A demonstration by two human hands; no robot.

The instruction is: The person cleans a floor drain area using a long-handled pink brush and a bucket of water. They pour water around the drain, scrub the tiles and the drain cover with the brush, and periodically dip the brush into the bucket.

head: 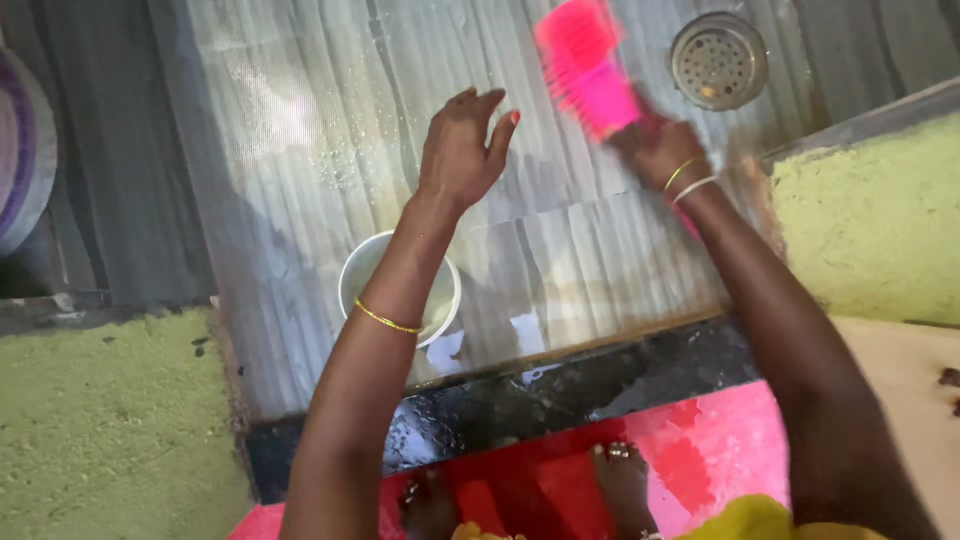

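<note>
My right hand [657, 147] grips a bright pink scrubbing brush [585, 62] by its handle, bristles down on the wet grey tiled floor [300, 130]; the brush is blurred. My left hand [462, 148] hovers above the tiles with fingers spread, holding nothing. Below my left forearm stands a small white bowl [363, 268] with pale liquid, partly hidden by the arm. Soapy foam speckles the tiles left of my left hand.
A round metal floor drain [718, 60] lies at the top right, just beyond the brush. A black threshold [560, 395] edges the tiles, with a red-pink floor and my bare feet [620, 485] below. Yellow-green walls [110, 420] flank both sides.
</note>
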